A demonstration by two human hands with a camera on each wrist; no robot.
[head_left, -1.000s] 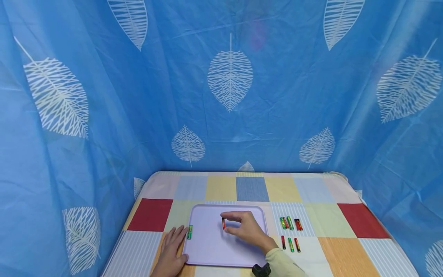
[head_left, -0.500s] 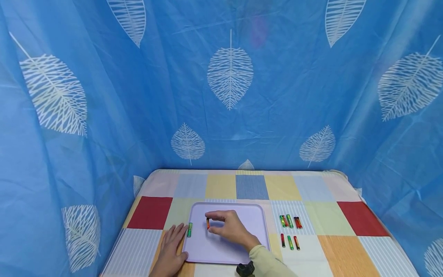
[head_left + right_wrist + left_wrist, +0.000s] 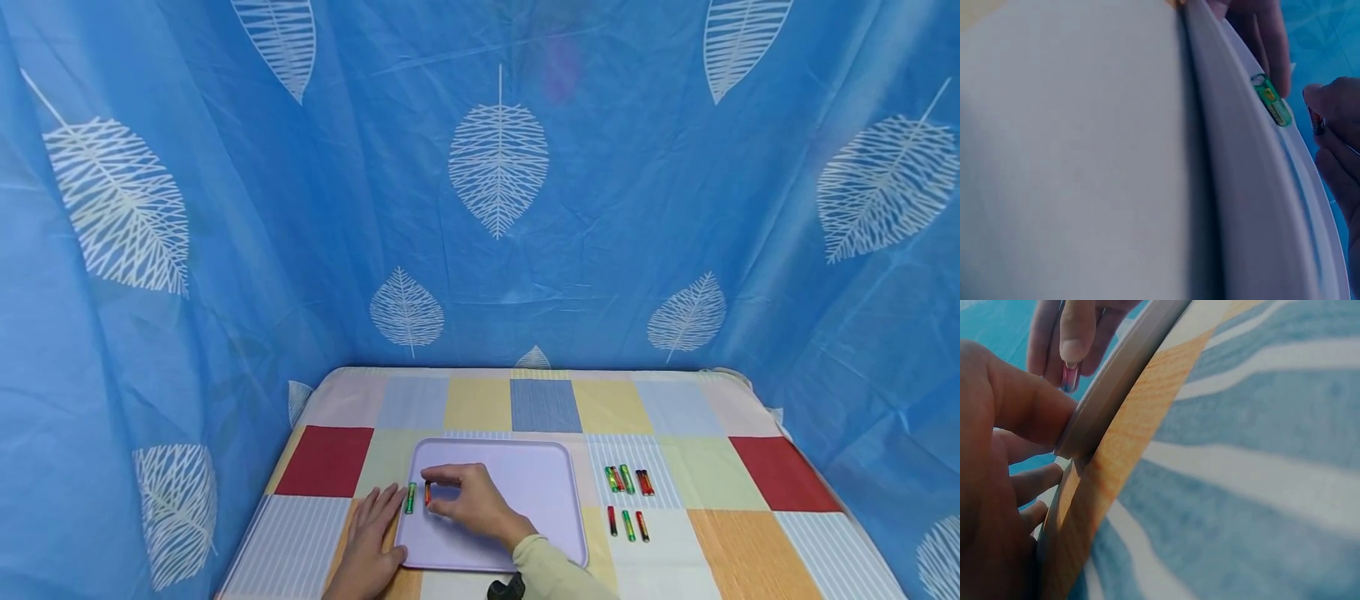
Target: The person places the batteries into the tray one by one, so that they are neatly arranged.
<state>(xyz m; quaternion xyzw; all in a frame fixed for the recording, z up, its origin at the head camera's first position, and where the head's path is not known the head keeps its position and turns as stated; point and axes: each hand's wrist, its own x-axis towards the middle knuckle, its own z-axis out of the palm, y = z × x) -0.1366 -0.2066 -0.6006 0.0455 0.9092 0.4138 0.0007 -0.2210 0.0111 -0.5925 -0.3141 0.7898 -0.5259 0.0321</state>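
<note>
My right hand [image 3: 474,505] pinches a red and black battery [image 3: 427,493] by its ends between thumb and finger, over the left part of a lilac tray [image 3: 525,533]. Just left of it, a green battery [image 3: 410,497] lies along the tray's left side; it also shows in the right wrist view as a green battery [image 3: 1270,100] by the rim. My left hand [image 3: 369,537] rests at the tray's left edge with fingers extended. In the left wrist view, the left thumb [image 3: 1032,406] touches the tray rim [image 3: 1116,381], and the held battery [image 3: 1070,376] hangs beyond.
Right of the tray, several red and green batteries [image 3: 627,479] lie on the patchwork cloth [image 3: 720,475]. Nearer are a red battery [image 3: 612,521], a green battery [image 3: 628,526] and a red and black battery [image 3: 642,527]. Blue curtains [image 3: 600,250] hang behind and at both sides.
My right hand has carried the red and black battery leftward across the tray, close to the green battery. The left hand has stayed at the tray's left edge.
</note>
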